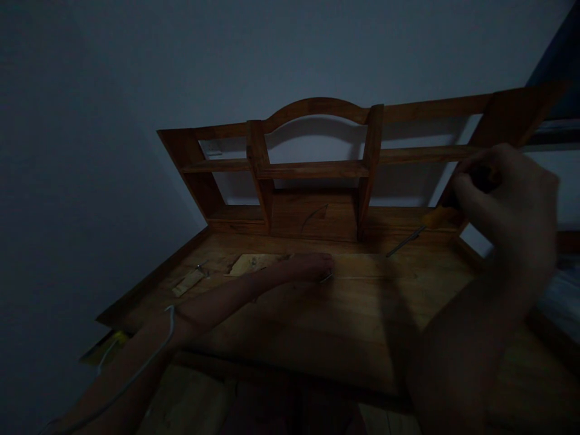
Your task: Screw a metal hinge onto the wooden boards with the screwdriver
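Yellow-handled tool gripped in the curled right hand, raised over the desk.
Its thin shaft is angled down and leftward; the left hand is lowered to the desktop, fingers bent, but whether anything is pinched cannot be told.

Tool handle partly hidden within grip of right hand; pale item at left hand too small to identify.

Your tool is yellow and grey toward the brown desk's right edge, the strip pale tan toward its left.
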Demonstrator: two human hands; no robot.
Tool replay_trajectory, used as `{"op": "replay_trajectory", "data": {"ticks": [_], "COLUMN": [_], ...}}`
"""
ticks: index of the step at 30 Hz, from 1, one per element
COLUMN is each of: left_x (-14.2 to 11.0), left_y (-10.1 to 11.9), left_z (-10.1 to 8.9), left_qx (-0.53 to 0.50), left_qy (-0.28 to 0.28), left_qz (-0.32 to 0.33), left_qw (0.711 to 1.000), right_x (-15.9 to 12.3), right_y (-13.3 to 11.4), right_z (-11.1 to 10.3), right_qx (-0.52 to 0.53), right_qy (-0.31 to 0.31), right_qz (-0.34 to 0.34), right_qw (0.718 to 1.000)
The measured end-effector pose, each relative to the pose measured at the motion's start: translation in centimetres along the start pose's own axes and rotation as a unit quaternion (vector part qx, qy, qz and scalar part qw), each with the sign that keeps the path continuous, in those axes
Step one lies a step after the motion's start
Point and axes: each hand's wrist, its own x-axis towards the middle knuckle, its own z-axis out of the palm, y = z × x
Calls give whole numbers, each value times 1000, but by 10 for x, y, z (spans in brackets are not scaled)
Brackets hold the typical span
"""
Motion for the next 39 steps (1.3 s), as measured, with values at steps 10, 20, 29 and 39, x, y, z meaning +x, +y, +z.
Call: {"op": "replay_trajectory", "data": {"ticks": [10, 20, 29, 39], "left_x": [3, 6, -36, -83], "left_y": [8, -3, -29, 17], "left_z": [4, -27, -71, -7], "left_qx": [113, 121, 103, -390], "left_qy": [21, 71, 160, 485], "left_qz": [55, 6, -18, -240], "left_qw": [992, 990, 982, 745], "right_x": [-2, -6, -4, 2], "right_y": [4, 13, 7, -87], "right_z": [-4, -7, -12, 2], "right_qx": [-9, -23, -16, 138], "right_qy": [-14, -11, -17, -48], "right_qz": [6, 17, 29, 22], "right_qw": [1000, 1000, 999, 989]}}
